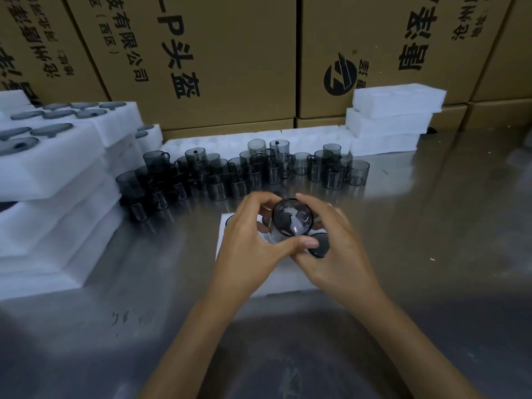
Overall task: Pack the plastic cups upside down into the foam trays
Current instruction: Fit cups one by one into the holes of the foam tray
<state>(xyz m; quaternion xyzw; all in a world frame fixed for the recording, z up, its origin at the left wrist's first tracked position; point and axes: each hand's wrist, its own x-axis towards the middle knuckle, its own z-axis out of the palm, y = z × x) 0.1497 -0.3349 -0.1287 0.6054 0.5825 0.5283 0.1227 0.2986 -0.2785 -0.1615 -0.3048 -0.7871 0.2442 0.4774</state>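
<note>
Head view: cup (291, 221) gripped between left hand (253, 243) and right hand (331, 240), mouth up, above tray (283, 279). Step judged: orienting (packed cup (319, 245) under right fingers). Next: inversion, seating in free pocket.

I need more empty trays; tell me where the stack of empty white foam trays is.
The stack of empty white foam trays sits at the far right of the metal table, against the brown cardboard boxes.
</note>
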